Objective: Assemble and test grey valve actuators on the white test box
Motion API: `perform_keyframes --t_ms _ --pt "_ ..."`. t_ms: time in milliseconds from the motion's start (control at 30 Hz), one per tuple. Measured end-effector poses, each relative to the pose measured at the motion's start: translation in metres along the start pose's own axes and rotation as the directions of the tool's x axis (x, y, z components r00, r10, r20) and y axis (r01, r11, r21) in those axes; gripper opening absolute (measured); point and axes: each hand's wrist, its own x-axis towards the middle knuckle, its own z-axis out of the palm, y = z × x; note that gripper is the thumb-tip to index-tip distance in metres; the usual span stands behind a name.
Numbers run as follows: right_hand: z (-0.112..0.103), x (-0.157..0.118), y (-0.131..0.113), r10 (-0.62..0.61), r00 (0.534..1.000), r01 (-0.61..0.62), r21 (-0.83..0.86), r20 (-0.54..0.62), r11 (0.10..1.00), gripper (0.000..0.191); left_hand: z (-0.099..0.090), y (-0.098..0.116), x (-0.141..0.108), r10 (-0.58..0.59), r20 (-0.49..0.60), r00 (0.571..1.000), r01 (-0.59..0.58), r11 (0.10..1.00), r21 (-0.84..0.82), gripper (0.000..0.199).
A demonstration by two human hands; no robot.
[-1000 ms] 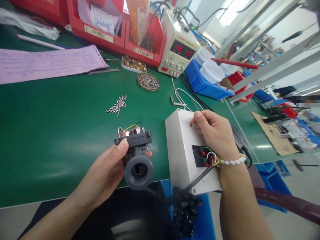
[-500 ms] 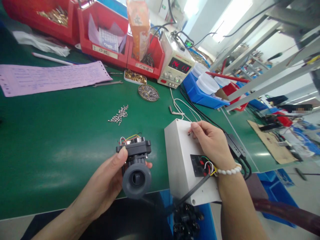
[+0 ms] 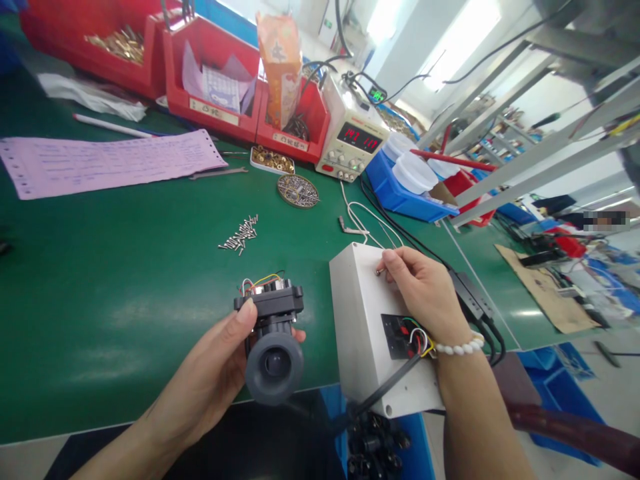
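My left hand (image 3: 220, 353) is wrapped round a dark grey device (image 3: 274, 367) with a round cup-shaped front and thin coloured wires on top. Over a light grey metal box (image 3: 357, 333), my right hand (image 3: 425, 287) is closed, its thumb and finger on a small metal toggle (image 3: 380, 272) that stands out of the box top. A black terminal panel (image 3: 395, 337) with coloured wires and a thick black cable lies just below that hand. Loose screws (image 3: 240, 235) form a small pile on the green table (image 3: 150, 267), beyond the device.
Red bins (image 3: 215, 113) and a power supply (image 3: 350, 140) line the back. Nearer are a round dish of screws (image 3: 298, 191), a tray of brass parts (image 3: 273, 160), a wrench and a pink sheet (image 3: 110, 163). A blue bin (image 3: 405, 193) stands right; another lies below the edge.
The whole view has shifted slightly, with the scene a little lower in it. Both hands keep the same holds, and the power supply's display digits read differently.
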Motion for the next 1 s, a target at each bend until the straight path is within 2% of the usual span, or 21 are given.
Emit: perform_keyframes --t_ms 200,400,700,800,933,1000 --pt "0.001 -0.001 0.0 0.01 1.0 -0.01 0.003 -0.003 1.0 0.054 -0.008 -0.002 0.004 -0.008 0.073 0.997 0.008 1.0 -0.006 0.055" --pt "0.001 -0.001 -0.001 0.015 1.0 -0.015 0.01 0.003 1.0 0.053 -0.011 -0.004 0.005 -0.009 0.08 0.997 0.01 1.0 -0.02 0.051" --pt "-0.001 -0.001 0.0 0.002 1.0 -0.002 0.012 0.006 1.0 0.061 -0.015 -0.006 0.006 -0.015 0.058 0.998 0.015 1.0 -0.003 0.052" --pt "-0.001 0.0 0.0 -0.002 1.0 0.002 0.016 0.006 1.0 0.063 -0.01 -0.003 0.006 -0.017 0.056 0.998 0.016 1.0 0.01 0.053" --pt "-0.001 0.0 0.0 0.002 1.0 -0.002 0.025 -0.009 1.0 0.067 0.0 -0.002 -0.006 -0.039 -0.013 0.999 0.038 0.999 -0.009 0.057" --pt "-0.001 0.0 -0.001 0.01 1.0 -0.009 0.036 -0.014 0.999 0.068 -0.004 -0.009 -0.015 -0.077 -0.006 0.997 0.076 0.997 -0.033 0.056"
